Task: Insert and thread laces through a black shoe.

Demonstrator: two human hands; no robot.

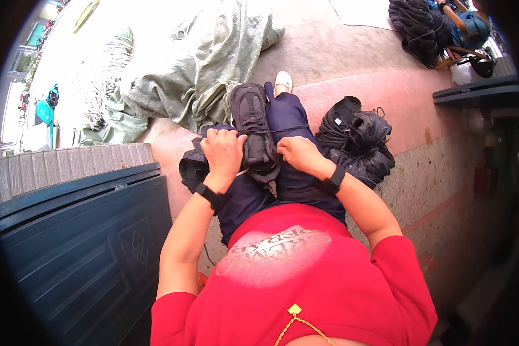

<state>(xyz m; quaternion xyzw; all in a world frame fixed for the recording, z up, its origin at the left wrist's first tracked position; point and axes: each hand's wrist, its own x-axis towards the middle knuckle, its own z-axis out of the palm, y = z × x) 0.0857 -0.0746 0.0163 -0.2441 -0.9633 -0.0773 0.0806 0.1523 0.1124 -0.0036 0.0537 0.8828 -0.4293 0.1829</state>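
Note:
A black lace-up sneaker (251, 112) lies lengthwise over my dark trousers, its toe pointing away from me. My left hand (222, 153) is at the shoe's left edge with its fingers curled; what they pinch is hidden. On the other side, my right hand (301, 154) has thumb and fingertips pressed together close to the shoe's opening, and anything between them is too small to make out. A loose black shoelace (289, 128) stretches from the shoe rightward over my right leg. Part of another dark shoe (194, 168) shows beneath my left wrist.
Several black shoes (352, 138) are piled right of my legs. A greenish woven sack (196, 63) spreads ahead, beside a bundle of white laces (111, 69). A blue panelled door (92, 248) stands at left. Far right, another person (470, 29) sits near a black heap (418, 32).

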